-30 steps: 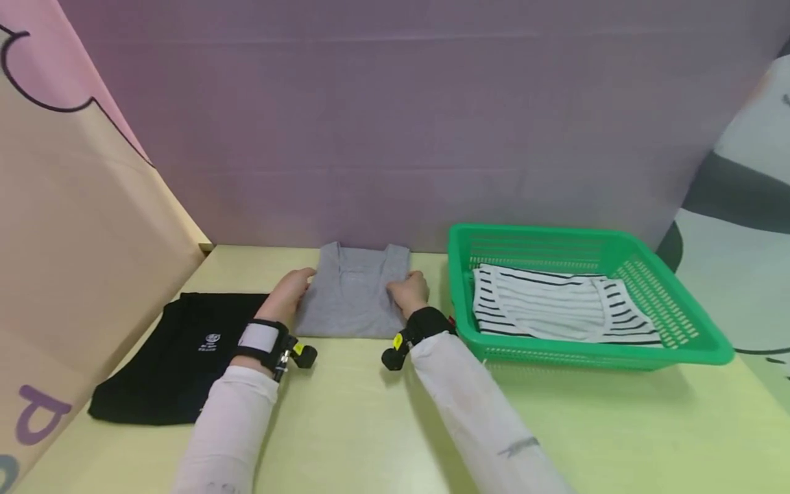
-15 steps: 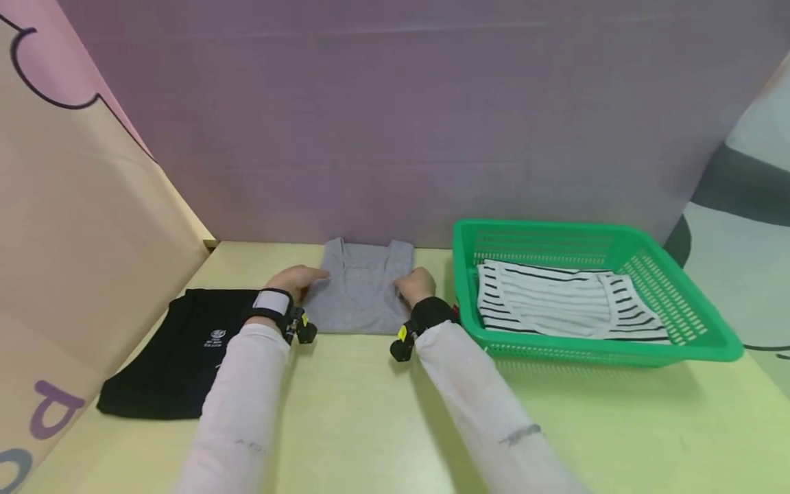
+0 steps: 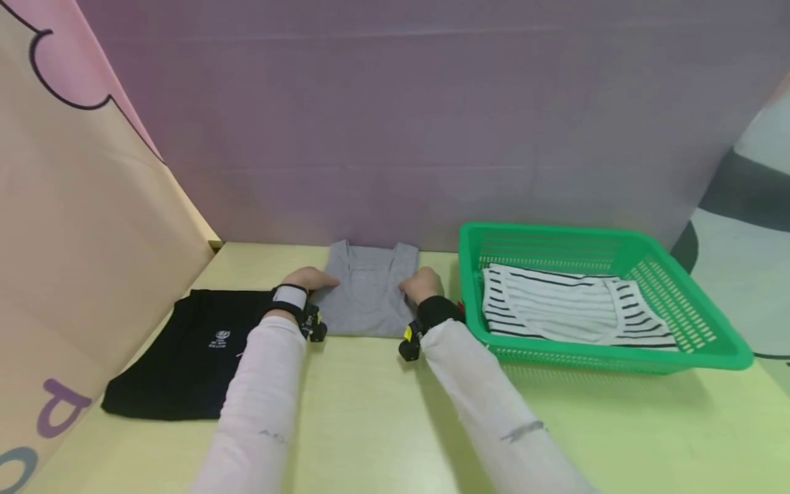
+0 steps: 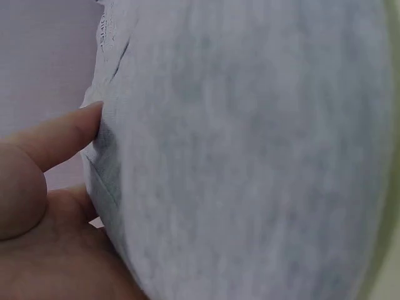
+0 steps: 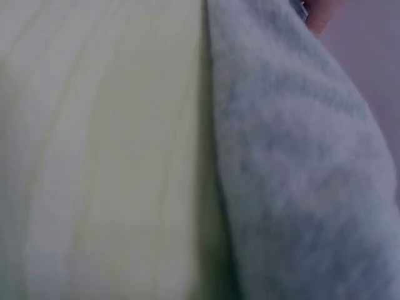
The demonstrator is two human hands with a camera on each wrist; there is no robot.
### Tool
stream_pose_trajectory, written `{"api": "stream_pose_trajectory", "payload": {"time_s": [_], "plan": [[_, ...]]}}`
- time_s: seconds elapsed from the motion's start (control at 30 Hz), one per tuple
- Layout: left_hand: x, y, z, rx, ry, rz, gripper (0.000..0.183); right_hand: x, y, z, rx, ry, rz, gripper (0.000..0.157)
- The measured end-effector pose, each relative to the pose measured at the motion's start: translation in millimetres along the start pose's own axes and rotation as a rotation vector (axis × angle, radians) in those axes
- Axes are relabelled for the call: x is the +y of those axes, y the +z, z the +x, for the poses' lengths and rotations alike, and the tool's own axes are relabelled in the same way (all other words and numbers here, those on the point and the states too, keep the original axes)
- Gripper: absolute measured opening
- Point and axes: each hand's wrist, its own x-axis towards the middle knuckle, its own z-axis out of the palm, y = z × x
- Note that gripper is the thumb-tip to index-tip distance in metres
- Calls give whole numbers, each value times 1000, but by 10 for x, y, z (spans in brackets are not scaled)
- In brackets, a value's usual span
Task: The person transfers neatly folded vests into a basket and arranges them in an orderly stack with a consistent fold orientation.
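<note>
A folded grey shirt lies near the table's back edge in the head view, neckline toward the wall. My left hand grips its left side. The left wrist view has the left thumb on top of the cloth and the other fingers reaching behind it. On the opposite side my right hand pinches the shirt's right edge, its fingers curled in. The right wrist view is filled by blurred grey cloth, with just a fingertip at its top.
Left of the shirt lies a folded black garment with a small white print, partly behind my left forearm. A green basket with a folded striped shirt stands close to my right hand. A purple-grey wall rises behind the table.
My left hand has moved rightward from beside the shirt's edge onto its left side, thumb now over the cloth. My right hand keeps its place on the right edge. The head view has shifted slightly.
</note>
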Motion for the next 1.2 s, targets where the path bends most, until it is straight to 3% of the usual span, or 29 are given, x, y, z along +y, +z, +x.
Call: {"api": "stream_pose_trajectory", "payload": {"time_s": [0.07, 0.17, 0.2, 0.23, 0.3, 0.4, 0.43, 0.47, 0.57, 0.67, 0.73, 0.8, 0.87, 0.93, 1.0, 1.07, 1.13, 1.17, 1.2], "plan": [[-162, 64, 333, 10, 15, 2, 95, 11, 1, 15, -9, -12, -18, 21], [-260, 121, 593, 15, 19, -17, 105, 28, 6, 48, -16, -28, -37, 27], [-234, 123, 588, 5, 0, -29, 104, 32, 9, 57, -16, -33, -45, 30], [-149, 121, 429, 17, 13, -40, 104, 35, 10, 63, -13, -39, -47, 31], [-144, 158, 435, 62, 38, -47, 108, 33, 9, 63, -8, -56, -32, 33], [-247, 271, 641, 135, 21, -73, 110, 41, 23, 52, -19, -89, 17, 40], [-306, 330, 760, 165, 9, -79, 110, 49, 33, 48, -26, -98, 42, 42], [-430, 393, 1025, 184, -19, -76, 112, 60, 48, 45, -35, -109, 69, 44], [-629, 518, 1481, 168, -98, -105, 111, 98, 101, 43, -46, -144, 152, 47], [-871, 629, 2032, 186, -83, -72, 123, 105, 143, 49, -59, -192, 236, 47], [-834, 608, 2020, 172, -56, -46, 118, 76, 147, 39, -87, -227, 293, 45], [-710, 564, 1834, 183, -21, -26, 106, 16, 113, -14, -104, -257, 344, 41], [-506, 479, 1490, 172, -3, -24, 91, -70, 41, -118, -127, -250, 409, 37], [-277, 386, 1011, 164, 25, -31, 79, -56, 65, -105, -136, -249, 476, 33], [-217, 357, 882, 160, 55, -35, 78, -15, 118, -56, -156, -218, 547, 30], [-158, 306, 728, 118, 69, -74, 77, 113, 210, 72, -197, -245, 623, 28], [-164, 275, 646, 97, 110, -113, 77, 370, 462, 405, -243, -268, 701, 19], [-237, 289, 794, 104, 131, -123, 79, 453, 547, 514, -271, -255, 728, 12], [-256, 288, 803, 97, 136, -147, 78, 504, 596, 584, -307, -223, 754, 22]]}}
